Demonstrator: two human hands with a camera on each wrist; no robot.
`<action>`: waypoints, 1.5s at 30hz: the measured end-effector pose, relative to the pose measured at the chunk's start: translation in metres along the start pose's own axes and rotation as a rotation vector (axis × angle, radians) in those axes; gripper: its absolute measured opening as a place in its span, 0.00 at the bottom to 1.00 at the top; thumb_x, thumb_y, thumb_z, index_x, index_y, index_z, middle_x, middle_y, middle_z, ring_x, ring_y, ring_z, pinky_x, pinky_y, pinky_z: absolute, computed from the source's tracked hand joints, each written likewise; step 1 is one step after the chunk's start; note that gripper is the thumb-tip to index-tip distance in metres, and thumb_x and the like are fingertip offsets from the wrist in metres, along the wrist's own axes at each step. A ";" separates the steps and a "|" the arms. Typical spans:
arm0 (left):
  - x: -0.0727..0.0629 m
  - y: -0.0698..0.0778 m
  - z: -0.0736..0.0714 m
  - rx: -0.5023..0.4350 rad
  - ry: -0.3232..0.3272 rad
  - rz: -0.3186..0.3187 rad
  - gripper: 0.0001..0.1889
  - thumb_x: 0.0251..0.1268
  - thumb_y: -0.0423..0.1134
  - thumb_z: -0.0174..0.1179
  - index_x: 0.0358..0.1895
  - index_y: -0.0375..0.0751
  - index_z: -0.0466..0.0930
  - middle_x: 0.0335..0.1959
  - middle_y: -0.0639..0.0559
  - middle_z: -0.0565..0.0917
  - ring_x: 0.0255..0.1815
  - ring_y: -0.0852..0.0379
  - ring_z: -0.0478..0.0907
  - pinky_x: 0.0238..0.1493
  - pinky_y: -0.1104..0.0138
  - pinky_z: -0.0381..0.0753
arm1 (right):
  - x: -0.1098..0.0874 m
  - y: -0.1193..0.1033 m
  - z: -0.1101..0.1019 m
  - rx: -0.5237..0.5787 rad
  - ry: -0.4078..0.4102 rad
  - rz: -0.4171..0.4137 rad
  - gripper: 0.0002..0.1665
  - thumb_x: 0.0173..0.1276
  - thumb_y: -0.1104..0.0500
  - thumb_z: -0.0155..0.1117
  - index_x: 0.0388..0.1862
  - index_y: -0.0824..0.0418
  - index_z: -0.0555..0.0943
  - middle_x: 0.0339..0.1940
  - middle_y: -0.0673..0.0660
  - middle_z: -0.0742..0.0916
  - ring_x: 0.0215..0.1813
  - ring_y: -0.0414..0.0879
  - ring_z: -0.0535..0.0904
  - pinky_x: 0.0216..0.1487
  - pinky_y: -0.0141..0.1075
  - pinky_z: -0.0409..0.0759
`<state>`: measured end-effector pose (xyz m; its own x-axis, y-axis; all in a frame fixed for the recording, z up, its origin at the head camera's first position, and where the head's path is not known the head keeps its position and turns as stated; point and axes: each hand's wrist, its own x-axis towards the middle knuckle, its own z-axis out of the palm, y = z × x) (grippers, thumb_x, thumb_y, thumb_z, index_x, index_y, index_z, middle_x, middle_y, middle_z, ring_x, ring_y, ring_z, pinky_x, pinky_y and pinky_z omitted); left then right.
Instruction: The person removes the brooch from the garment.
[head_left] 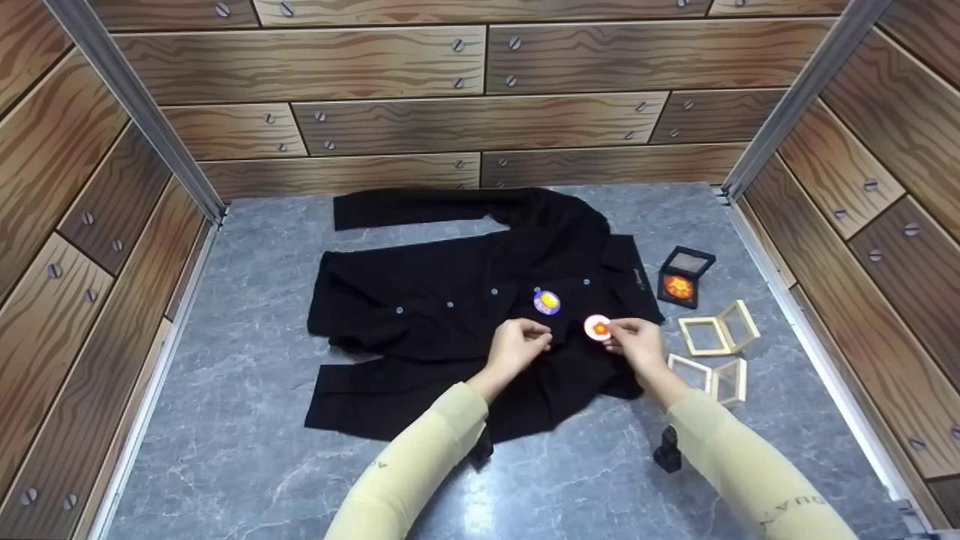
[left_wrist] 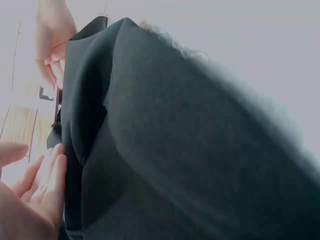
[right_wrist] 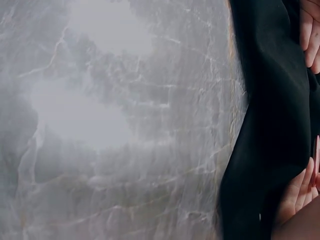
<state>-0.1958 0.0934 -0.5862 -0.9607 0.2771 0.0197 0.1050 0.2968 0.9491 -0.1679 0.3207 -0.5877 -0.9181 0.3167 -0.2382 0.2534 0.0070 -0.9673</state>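
Observation:
A black button-front shirt (head_left: 420,277) lies spread out, collar to the right. My right hand (head_left: 639,346) pinches a round white badge (head_left: 598,328) with an orange flower by its right edge, over the shirt's upper front. Left of it, my left hand (head_left: 519,345) is over the shirt, its fingers (left_wrist: 47,185) against the dark cloth and the thumb apart from them in the left wrist view. A round purple and yellow badge (head_left: 547,302) sits on the shirt just above the left hand. In the right wrist view, folded cloth partly hides the right hand (right_wrist: 300,192).
Right of the collar stands an opened black case (head_left: 679,287) with an orange and yellow badge inside. Two pale-framed opened cases (head_left: 703,335) are nearer, one partly behind the right wrist. Wood-patterned walls (head_left: 390,64) enclose the grey marbled surface (head_left: 247,300) on three sides.

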 end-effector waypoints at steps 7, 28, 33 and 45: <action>0.000 0.002 0.005 0.000 -0.011 0.001 0.06 0.64 0.27 0.69 0.41 0.28 0.91 0.35 0.38 0.94 0.36 0.44 0.94 0.35 0.75 0.87 | -0.003 0.000 -0.007 -0.032 0.015 -0.015 0.14 0.77 0.71 0.60 0.52 0.84 0.79 0.22 0.45 0.88 0.22 0.32 0.84 0.30 0.24 0.86; 0.001 0.010 0.022 0.030 -0.037 0.016 0.06 0.64 0.28 0.70 0.42 0.30 0.92 0.35 0.40 0.94 0.36 0.46 0.94 0.34 0.79 0.84 | -0.001 0.000 -0.030 -0.040 0.030 -0.016 0.15 0.77 0.72 0.58 0.53 0.87 0.77 0.22 0.45 0.87 0.22 0.31 0.84 0.30 0.24 0.86; 0.002 0.011 0.025 0.052 -0.042 0.016 0.06 0.64 0.28 0.70 0.42 0.31 0.92 0.35 0.40 0.94 0.36 0.47 0.94 0.34 0.79 0.84 | 0.000 -0.001 -0.035 -0.060 0.037 -0.008 0.16 0.77 0.72 0.58 0.55 0.87 0.77 0.21 0.44 0.87 0.22 0.31 0.84 0.31 0.24 0.86; 0.002 0.012 0.032 0.060 -0.053 0.018 0.07 0.63 0.30 0.72 0.42 0.33 0.93 0.34 0.43 0.94 0.35 0.54 0.94 0.36 0.78 0.85 | -0.003 -0.003 -0.042 -0.017 0.050 0.011 0.15 0.79 0.70 0.58 0.54 0.84 0.77 0.21 0.43 0.87 0.22 0.31 0.85 0.31 0.24 0.86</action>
<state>-0.1881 0.1271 -0.5846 -0.9437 0.3302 0.0183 0.1388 0.3452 0.9282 -0.1529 0.3595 -0.5805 -0.8989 0.3638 -0.2441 0.2691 0.0188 -0.9629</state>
